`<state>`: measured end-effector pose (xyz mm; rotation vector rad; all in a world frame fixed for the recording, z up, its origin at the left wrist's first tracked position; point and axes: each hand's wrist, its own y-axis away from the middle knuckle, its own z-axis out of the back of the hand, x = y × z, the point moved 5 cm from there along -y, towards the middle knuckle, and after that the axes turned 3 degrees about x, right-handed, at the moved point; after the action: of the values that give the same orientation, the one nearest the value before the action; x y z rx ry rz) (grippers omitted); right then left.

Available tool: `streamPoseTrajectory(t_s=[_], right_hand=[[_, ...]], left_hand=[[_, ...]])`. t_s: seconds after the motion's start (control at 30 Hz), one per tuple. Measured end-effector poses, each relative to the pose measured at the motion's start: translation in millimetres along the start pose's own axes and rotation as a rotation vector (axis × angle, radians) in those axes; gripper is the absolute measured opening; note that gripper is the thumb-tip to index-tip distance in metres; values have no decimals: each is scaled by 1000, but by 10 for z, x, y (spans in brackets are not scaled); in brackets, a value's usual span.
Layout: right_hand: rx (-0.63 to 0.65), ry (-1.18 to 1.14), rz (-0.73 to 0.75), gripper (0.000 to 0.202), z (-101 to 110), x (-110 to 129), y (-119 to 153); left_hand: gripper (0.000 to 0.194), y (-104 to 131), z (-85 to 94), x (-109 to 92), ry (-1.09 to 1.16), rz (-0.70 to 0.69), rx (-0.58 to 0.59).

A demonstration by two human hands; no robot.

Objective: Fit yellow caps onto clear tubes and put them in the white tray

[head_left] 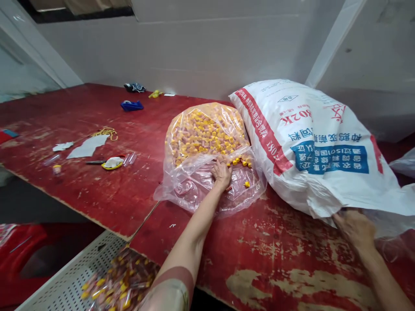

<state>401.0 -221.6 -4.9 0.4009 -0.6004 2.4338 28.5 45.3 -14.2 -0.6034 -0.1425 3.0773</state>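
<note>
A clear plastic bag full of small yellow-capped pieces lies on the red table. My left hand is at the bag's mouth, its fingers bent over the plastic near the pieces; whatever they hold is hidden. To the right rests a big white woven sack with red and blue printing. My right hand is at the sack's lower opening, blurred, with its fingertips hidden by the sack's edge. A single yellow cap sits in the front part of the clear bag.
Scissors, white paper, yellow string and a blue tape dispenser are on the left of the red table. Below its front edge stands a white perforated basket with many capped tubes. A wall runs behind.
</note>
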Motion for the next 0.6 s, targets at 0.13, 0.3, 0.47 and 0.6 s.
streamPoseTrajectory(t_s=[0.13, 0.3, 0.47, 0.6], right_hand=[[-46, -199, -147, 59, 70, -53, 628], [-27, -976, -489, 41, -156, 219, 1333], [278, -1518, -577, 38, -424, 799, 1516], [363, -1628, -534, 36, -481, 1028, 1482]], left_hand=[[36, -135, -75, 12, 15, 11, -76], [26, -201, -140, 37, 31, -96, -30], [13, -22, -42, 154, 318, -124, -55], [11, 616, 203, 163, 764, -291, 71]])
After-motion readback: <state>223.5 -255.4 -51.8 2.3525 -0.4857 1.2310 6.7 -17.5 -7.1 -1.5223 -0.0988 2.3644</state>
